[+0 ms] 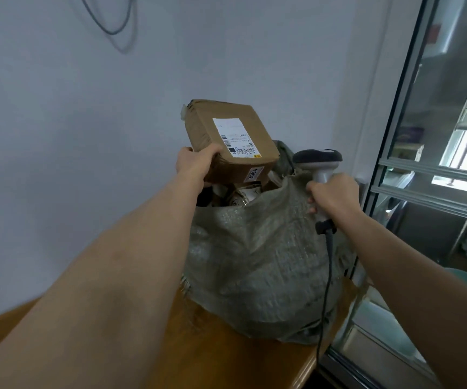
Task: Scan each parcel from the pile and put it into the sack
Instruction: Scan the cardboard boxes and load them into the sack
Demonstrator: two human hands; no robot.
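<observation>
My left hand point(197, 164) grips a brown cardboard parcel point(226, 136) by its near left corner, holding it tilted above the open mouth of the grey-green woven sack point(263, 262). A white shipping label faces up on the parcel. Several other parcels point(243, 193) show inside the sack's mouth. My right hand point(334, 195) holds a grey handheld barcode scanner point(318, 161) by its handle at the sack's right rim; its dark head sits level with the parcel's lower right corner. The scanner's black cable hangs down in front of the sack.
The sack stands on a wooden table point(212, 352) against a white wall point(86, 136). A glass sliding door with a metal frame point(395, 136) is close on the right. A thin cable loops on the wall at the upper left.
</observation>
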